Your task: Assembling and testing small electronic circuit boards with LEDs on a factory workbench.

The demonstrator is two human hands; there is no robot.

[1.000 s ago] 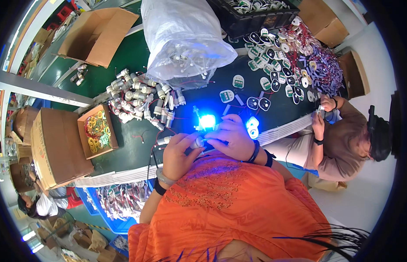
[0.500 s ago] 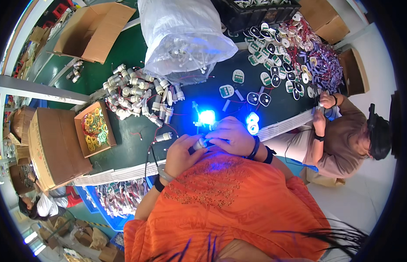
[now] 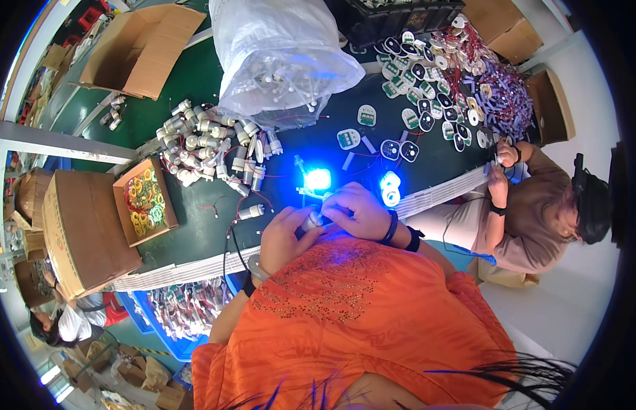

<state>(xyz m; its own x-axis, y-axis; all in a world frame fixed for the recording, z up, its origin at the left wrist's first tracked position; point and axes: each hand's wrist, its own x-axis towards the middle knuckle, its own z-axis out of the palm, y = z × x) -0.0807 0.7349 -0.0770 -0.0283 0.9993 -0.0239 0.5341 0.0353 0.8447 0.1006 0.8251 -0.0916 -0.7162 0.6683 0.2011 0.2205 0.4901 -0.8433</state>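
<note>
Close to my chest, my left hand is closed around a small grey-and-white motor-like cylinder. The fingers of my right hand are pinched together at the cylinder's far end. What they grip there is too small and glare-washed to make out. Just beyond the hands, a bright blue light glows on the bench and hides the fixture around it. Right of it stands a blue-lit piece with two round parts. One similar cylinder lies left of my left hand, with thin wires near it.
Beyond to the left are a heap of cylinders and a carton of yellow and green rings. A clear plastic bag stands at the back. Oval circuit boards and wires spread rightward, near a co-worker. Blue bins sit below the bench edge.
The whole view has shifted slightly. My right fingertips have closed in over the cylinder's end, where a small blue-lit bit showed between the hands before. My left hand still holds the cylinder.
</note>
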